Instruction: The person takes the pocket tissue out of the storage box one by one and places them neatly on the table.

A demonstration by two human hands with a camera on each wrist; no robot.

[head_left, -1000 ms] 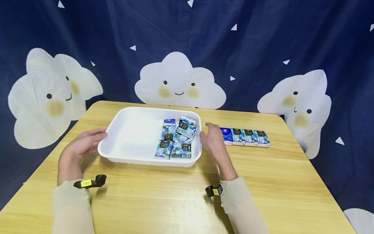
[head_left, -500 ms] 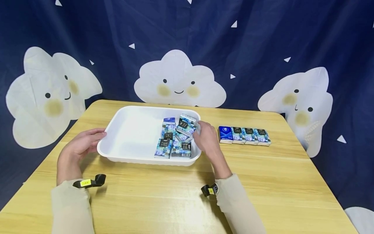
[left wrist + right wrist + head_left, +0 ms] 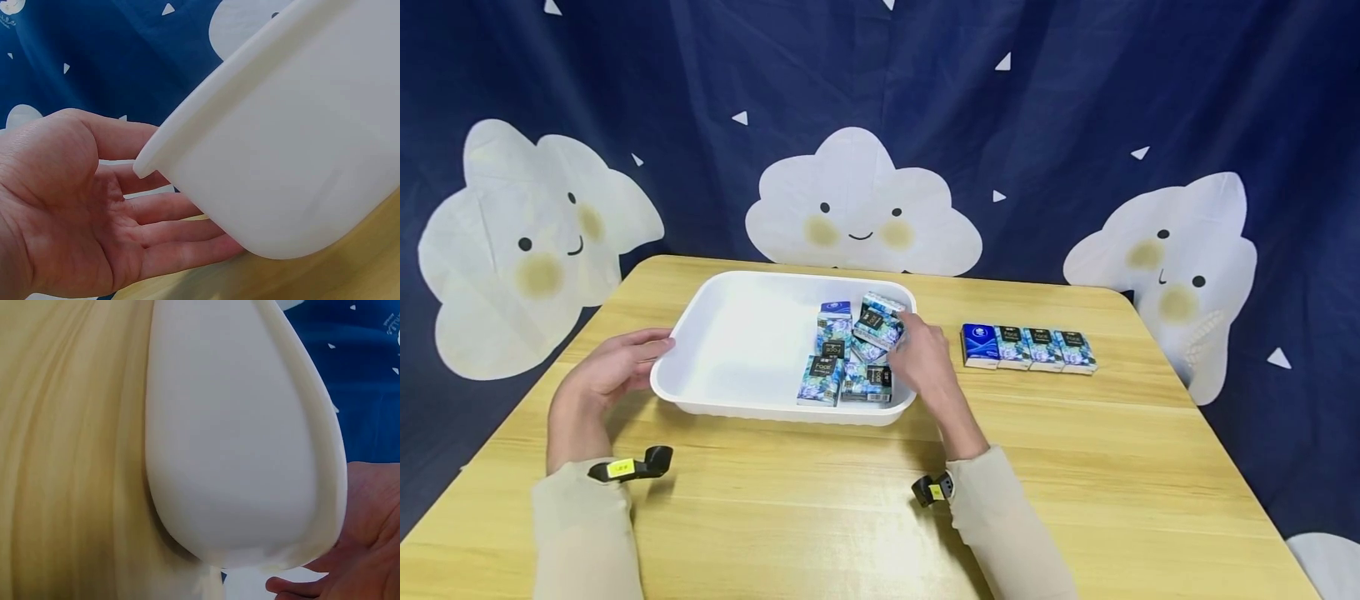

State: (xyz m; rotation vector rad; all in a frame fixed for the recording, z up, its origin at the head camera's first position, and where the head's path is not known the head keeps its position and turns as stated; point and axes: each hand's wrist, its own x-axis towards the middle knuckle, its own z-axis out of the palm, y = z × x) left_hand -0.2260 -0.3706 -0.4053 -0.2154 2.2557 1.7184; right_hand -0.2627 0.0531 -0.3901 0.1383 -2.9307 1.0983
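Observation:
A white plastic basin [image 3: 737, 342] stands on the table with several blue floral tissue packs [image 3: 880, 329] in its right part, some flat and some piled askew. At the basin's left end, my left hand [image 3: 613, 367] touches the rim and outer wall. In the left wrist view its fingers [image 3: 181, 240] lie fairly straight along the outside. My right hand [image 3: 922, 358] reaches over the right rim, its fingertips right at the piled packs; in the right wrist view the basin wall covers much of it. I cannot tell whether it pinches a pack.
To the right of the basin, a row of several tissue packs [image 3: 1041, 348] lies side by side on the wooden table [image 3: 820, 500], the leftmost one [image 3: 980, 346] plain dark blue. Behind the table hangs a blue curtain [image 3: 1037, 125] with white clouds.
My right hand has moved left from beside the row of packs, over the basin's right rim, to the packs inside. The left hand and the basin stay put.

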